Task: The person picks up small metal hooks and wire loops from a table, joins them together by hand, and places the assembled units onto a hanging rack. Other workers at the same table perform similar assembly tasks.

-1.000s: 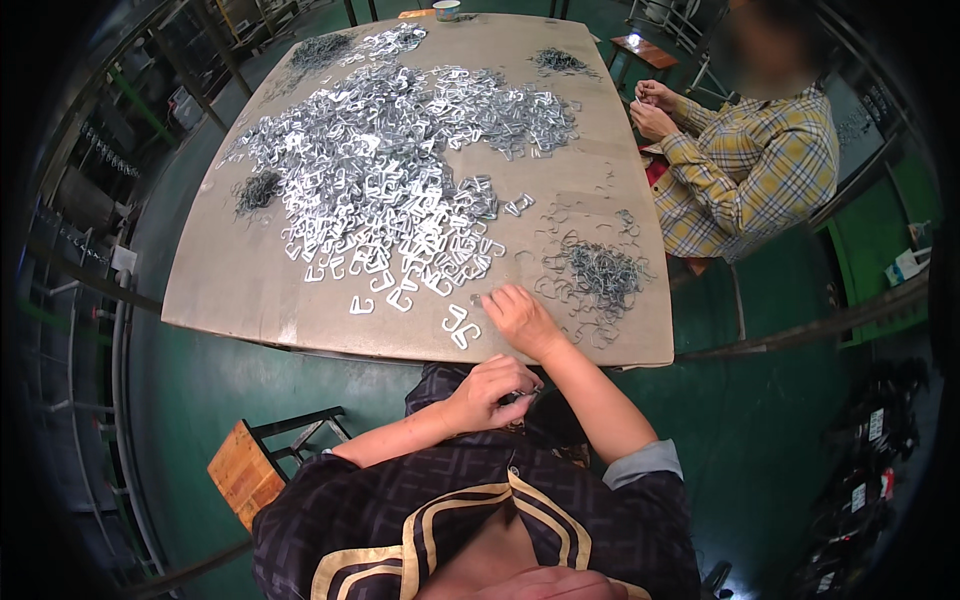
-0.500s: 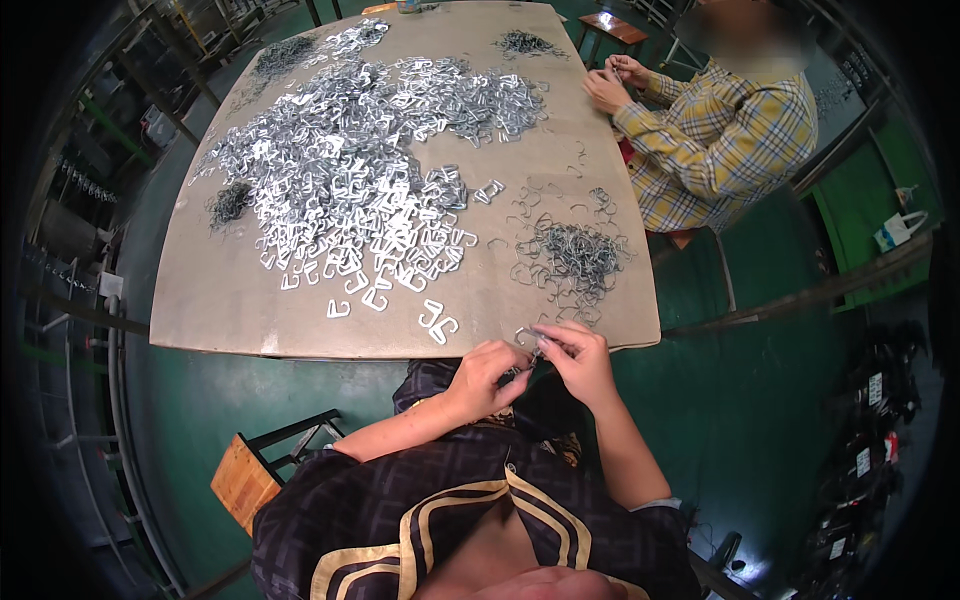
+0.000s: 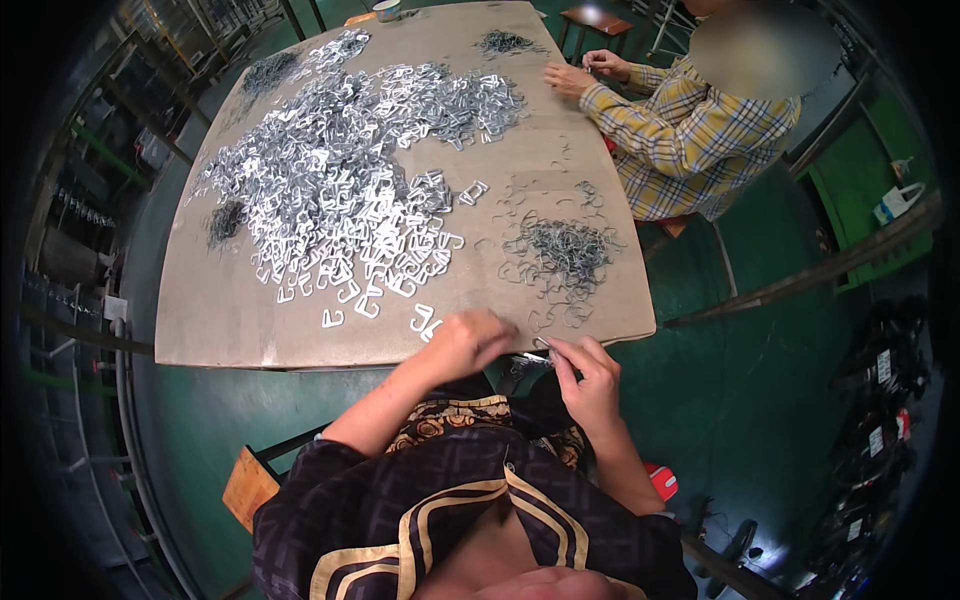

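Observation:
My right hand (image 3: 588, 378) is at the table's near edge, thumb and fingers pinching a small metal hook (image 3: 543, 343), mostly hidden by the fingers. My left hand (image 3: 468, 342) is over the same edge to its left, beside a few loose metal hooks (image 3: 424, 318); motion smears its fingers, so I cannot make out whether anything is in them. A broad heap of shiny, hook-shaped metal pieces (image 3: 330, 170) covers the table's middle and left. Beyond my right hand lies a tangled pile of thin bent wire clips (image 3: 568, 252).
The brown-covered table (image 3: 470, 290) holds smaller dark wire piles, one at the left (image 3: 227, 222) and one at the far right (image 3: 505, 42). A person in a checked shirt (image 3: 690, 140) sits at its right side, hands at the edge. A wooden stool (image 3: 248, 490) stands at my left.
My left hand has moved away from my right hand, leftward and up over the table edge. My right hand has dipped slightly. The view has shifted a little.

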Available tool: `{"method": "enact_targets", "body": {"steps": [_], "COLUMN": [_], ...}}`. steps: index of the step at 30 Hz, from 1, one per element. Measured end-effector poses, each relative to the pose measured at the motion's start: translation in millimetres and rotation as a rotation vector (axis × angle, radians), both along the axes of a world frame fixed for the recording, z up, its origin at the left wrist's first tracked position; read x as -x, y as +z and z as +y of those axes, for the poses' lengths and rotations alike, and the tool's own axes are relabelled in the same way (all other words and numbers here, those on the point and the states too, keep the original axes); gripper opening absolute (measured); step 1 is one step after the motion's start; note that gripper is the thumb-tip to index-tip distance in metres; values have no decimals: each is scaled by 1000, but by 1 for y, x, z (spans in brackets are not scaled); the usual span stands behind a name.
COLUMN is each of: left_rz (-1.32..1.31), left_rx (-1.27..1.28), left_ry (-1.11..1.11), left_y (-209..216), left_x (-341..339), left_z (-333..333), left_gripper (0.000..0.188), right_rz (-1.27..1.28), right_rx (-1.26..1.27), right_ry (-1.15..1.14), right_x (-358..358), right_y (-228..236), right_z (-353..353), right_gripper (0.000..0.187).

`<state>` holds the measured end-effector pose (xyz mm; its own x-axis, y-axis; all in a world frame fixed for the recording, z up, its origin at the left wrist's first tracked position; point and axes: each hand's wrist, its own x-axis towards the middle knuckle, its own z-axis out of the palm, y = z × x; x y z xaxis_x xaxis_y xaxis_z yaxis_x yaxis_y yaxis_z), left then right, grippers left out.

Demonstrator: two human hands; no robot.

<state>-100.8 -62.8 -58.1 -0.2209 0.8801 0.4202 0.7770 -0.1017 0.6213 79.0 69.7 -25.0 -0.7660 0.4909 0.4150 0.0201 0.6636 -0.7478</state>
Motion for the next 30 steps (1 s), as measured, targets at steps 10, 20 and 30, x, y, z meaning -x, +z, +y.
{"method": "enact_targets", "body": {"steps": [10, 20, 30], "left_rz": [823, 4, -267], "left_rx": [296, -98, -83], "left_ry": [92, 497, 632], "left_y": [-39, -12, -69], "left_x": [81, 42, -31], "left_z": [86, 28, -17], "left_gripper": [13, 8, 12], "right_rz": [-5, -38, 19], "right_rx": [32, 168, 295], "right_ry": [-48, -46, -17], "right_x": [-16, -22, -14], "right_y": [2, -3, -15], "right_z": [5, 5, -1], "right_gripper": [25, 31, 38]}}
